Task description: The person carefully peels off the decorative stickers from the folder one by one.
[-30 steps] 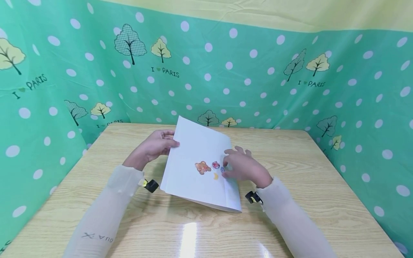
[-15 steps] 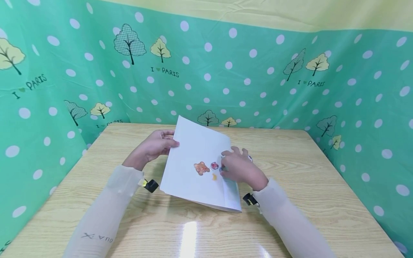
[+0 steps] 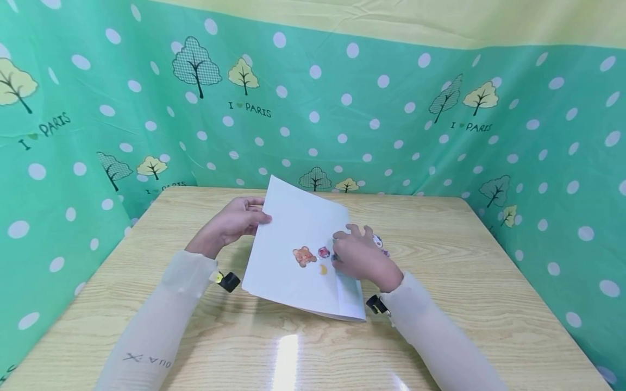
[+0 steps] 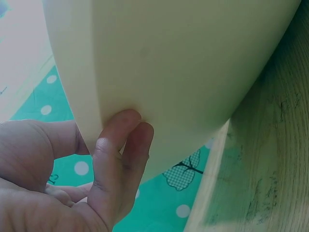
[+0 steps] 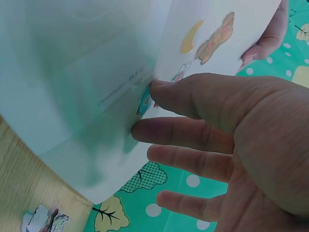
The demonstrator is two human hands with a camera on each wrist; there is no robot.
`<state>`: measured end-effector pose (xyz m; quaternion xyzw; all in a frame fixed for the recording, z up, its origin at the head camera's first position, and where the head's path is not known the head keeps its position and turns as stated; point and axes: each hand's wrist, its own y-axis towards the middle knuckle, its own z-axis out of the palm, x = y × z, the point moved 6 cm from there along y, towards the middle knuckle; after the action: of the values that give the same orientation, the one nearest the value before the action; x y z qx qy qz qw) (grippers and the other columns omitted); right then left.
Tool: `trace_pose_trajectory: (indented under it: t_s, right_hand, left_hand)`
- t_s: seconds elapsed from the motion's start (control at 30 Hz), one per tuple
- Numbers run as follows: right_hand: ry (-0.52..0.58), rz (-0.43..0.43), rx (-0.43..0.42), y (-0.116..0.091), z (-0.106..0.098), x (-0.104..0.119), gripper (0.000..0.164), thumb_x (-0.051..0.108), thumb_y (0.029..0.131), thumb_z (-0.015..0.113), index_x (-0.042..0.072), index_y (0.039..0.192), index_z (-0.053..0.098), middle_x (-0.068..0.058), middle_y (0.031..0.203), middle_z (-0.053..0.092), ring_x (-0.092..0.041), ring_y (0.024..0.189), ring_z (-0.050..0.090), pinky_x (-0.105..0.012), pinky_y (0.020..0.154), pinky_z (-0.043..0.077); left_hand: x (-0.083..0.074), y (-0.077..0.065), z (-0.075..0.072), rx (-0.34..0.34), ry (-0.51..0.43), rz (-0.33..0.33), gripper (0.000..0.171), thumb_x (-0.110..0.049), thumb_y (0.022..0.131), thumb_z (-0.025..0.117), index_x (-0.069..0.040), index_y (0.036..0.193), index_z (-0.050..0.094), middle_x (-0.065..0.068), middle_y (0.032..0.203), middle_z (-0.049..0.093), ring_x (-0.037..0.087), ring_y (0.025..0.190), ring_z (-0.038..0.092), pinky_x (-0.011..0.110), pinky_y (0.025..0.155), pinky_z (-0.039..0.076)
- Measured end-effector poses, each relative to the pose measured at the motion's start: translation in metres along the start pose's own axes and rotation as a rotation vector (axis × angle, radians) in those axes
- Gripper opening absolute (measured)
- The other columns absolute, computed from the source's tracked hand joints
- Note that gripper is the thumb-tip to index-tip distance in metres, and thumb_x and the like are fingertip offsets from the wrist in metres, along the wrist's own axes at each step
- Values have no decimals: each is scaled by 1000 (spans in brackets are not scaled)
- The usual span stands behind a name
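Note:
A folded white paper sheet [image 3: 298,217] stands tilted above the table. My left hand [image 3: 237,220] grips its left edge, thumb on the front; in the left wrist view, fingertips [image 4: 129,118] press the other face. On the front are a brown bear sticker [image 3: 304,256], a small red sticker [image 3: 324,252] and a yellow moon sticker [image 3: 323,269]. Near a crease on the right, my right hand [image 3: 364,252] pinches a blue sticker [image 5: 144,100] between thumb and index finger. Its other fingers are spread and loose. The hand partly covers this sticker in the head view.
Beyond my right hand, a white sticker [image 3: 377,240] and a purple one show partly. The right wrist view has cut-out stickers [image 5: 37,220] low on the left. A wooden table [image 3: 440,304] lies beneath, with a green dotted curtain [image 3: 391,119] around its back and sides.
My right hand has moved slightly left, uncovering stickers beyond it. The bear, red and moon stickers have shifted a little left and down. The left hand keeps its grip in the same place.

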<state>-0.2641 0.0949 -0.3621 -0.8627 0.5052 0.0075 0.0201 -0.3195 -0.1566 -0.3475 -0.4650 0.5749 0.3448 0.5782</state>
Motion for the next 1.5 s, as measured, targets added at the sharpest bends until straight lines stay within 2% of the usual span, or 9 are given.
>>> trace_pose_trajectory:
  t_s: [0.3, 0.6, 0.87, 1.1, 1.27, 1.5]
  right_hand:
    - [-22, 4, -30, -1, -4, 1, 11, 20, 93, 72, 14, 95, 80, -8, 139, 63, -45, 142, 39, -76, 111, 25]
    - [-20, -14, -78, -4, -12, 1, 10, 17, 94, 71, 14, 94, 81, -8, 129, 68, -45, 133, 48, -76, 108, 29]
    - [17, 1, -109, -7, -23, -11, 15, 16, 94, 72, 17, 79, 75, -6, 122, 68, -45, 125, 52, -76, 103, 33]
    - [84, 26, -152, -9, -29, -32, 15, 15, 93, 73, 18, 79, 77, 2, 95, 65, -47, 122, 52, -78, 100, 32]
    - [122, 96, -98, -8, -27, -58, 18, 12, 94, 68, 18, 78, 76, 0, 96, 67, -48, 122, 51, -82, 99, 29]
    - [179, 203, -49, -13, -21, -99, 35, 6, 93, 61, 15, 59, 58, -4, 78, 59, -41, 101, 51, -81, 96, 28]
  left_hand:
    - [2, 1, -1, 7, 2, -1, 54, 3, 98, 61, 8, 147, 39, 8, 107, 74, 17, 87, 74, 32, 76, 61]
    - [-1, 0, -1, 9, 16, 4, 55, 1, 98, 61, 8, 148, 39, 10, 110, 73, 17, 88, 73, 31, 76, 61]
    - [0, 0, -1, 11, 17, 8, 53, 1, 98, 61, 8, 147, 41, 11, 112, 73, 17, 88, 74, 32, 75, 61]
    - [0, -1, -1, 8, 13, 5, 53, 1, 98, 61, 8, 146, 42, 10, 111, 73, 17, 88, 73, 32, 75, 61]
    - [0, 0, -1, 6, 14, 8, 52, 1, 98, 61, 8, 146, 42, 10, 111, 73, 17, 88, 73, 32, 75, 61]
    - [1, 0, -1, 9, 15, 8, 52, 1, 98, 61, 8, 146, 42, 12, 113, 73, 17, 89, 73, 32, 76, 61]
